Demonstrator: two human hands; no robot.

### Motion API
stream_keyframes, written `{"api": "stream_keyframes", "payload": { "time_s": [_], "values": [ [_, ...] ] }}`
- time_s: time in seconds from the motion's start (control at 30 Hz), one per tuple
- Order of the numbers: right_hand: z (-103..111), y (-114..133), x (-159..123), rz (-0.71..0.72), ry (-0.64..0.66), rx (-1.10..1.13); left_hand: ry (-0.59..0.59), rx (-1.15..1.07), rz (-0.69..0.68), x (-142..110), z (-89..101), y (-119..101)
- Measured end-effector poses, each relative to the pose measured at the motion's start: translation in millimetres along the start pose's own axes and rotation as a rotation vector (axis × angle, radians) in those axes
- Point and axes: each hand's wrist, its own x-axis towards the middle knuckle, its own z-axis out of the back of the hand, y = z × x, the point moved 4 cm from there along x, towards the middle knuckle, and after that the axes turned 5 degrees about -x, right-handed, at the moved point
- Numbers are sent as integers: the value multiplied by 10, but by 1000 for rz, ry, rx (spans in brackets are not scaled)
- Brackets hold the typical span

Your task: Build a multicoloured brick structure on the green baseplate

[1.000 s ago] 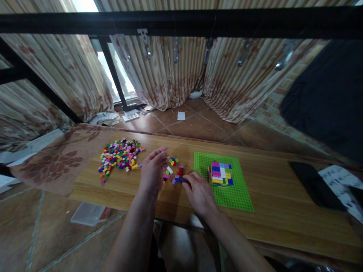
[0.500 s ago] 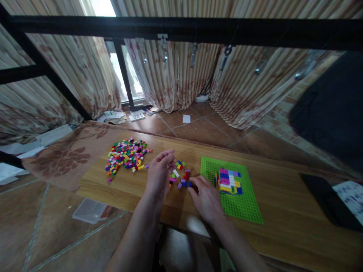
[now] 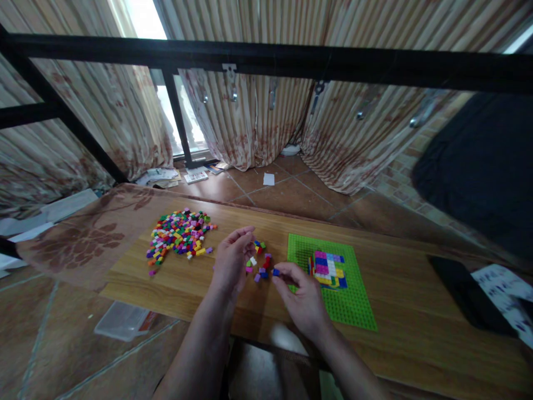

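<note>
Between thumb and fingers of my right hand [image 3: 303, 295] is a small blue toy brick [image 3: 276, 272], just right of a small group of loose bricks [image 3: 263, 271]. My left hand [image 3: 233, 258] hovers at the left side of that group, fingers loosely bent and somewhat apart, with nothing visible in them; part of the palm side is hidden. To the right of my right hand lies a green studded baseplate [image 3: 358, 300]. On it stands a block built of purple, white, yellow and blue bricks [image 3: 330, 268].
A large pile of mixed bricks [image 3: 179, 233] lies on the left of the wooden table [image 3: 400, 289]. At the right end are a black flat object [image 3: 466, 294] and a printed sheet [image 3: 506, 300]. A clear plastic box [image 3: 122, 320] sits on the floor. A dark bar [image 3: 266, 53] crosses above.
My right hand has closed on the blue brick and drawn it slightly away from the loose group. My left hand keeps nearly the same pose. The camera view has shifted a little.
</note>
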Motion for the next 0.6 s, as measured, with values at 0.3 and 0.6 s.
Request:
{"api": "stream_keyframes", "payload": {
  "time_s": [0.3,0.6],
  "values": [
    [235,98,-160,-177,30,603,22,76,32,-53,-103,75],
    [931,-134,-211,-119,-185,447,93,191,53,-83,-257,313]
  ]
}}
